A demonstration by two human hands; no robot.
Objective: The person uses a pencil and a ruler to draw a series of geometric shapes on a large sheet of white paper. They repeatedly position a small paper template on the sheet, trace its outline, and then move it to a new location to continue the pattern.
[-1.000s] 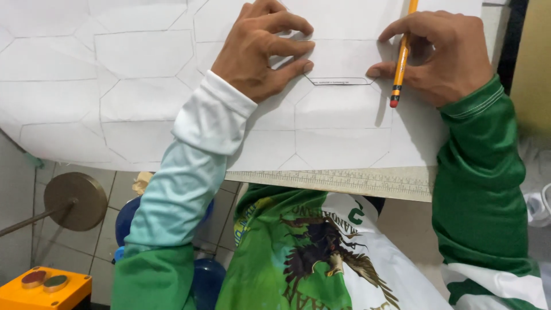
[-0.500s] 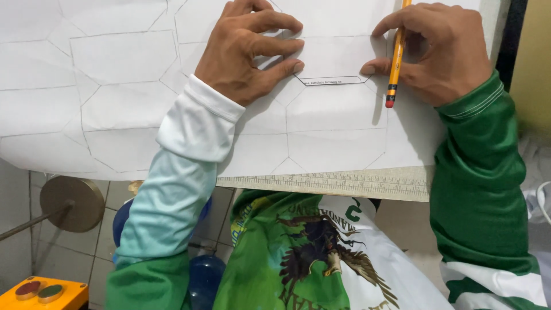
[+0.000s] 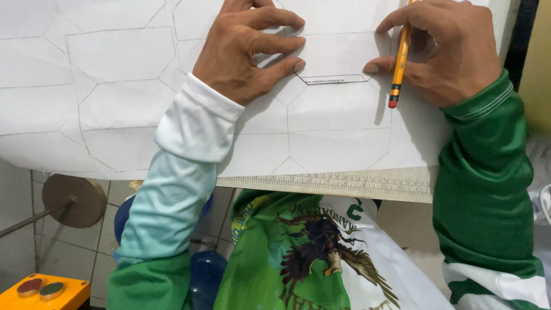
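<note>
On the white sheet [image 3: 344, 143], left hand [image 3: 244, 51] pins template [image 3: 338, 57]; right hand [image 3: 453, 51] grips pencil [image 3: 400, 54].

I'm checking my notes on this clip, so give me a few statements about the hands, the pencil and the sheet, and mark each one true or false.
1. The right hand holds a yellow pencil. True.
2. The left hand is lifted clear of the sheet. False: it presses flat on a clear template lying on the white sheet.
3. The white sheet is blank. False: it is covered with pencilled six-sided outlines.
4. A ruler lies along the table edge below the sheet. True.
5. Both sleeves are plain green. False: the right sleeve is green, the left sleeve is white fading to pale green.
</note>
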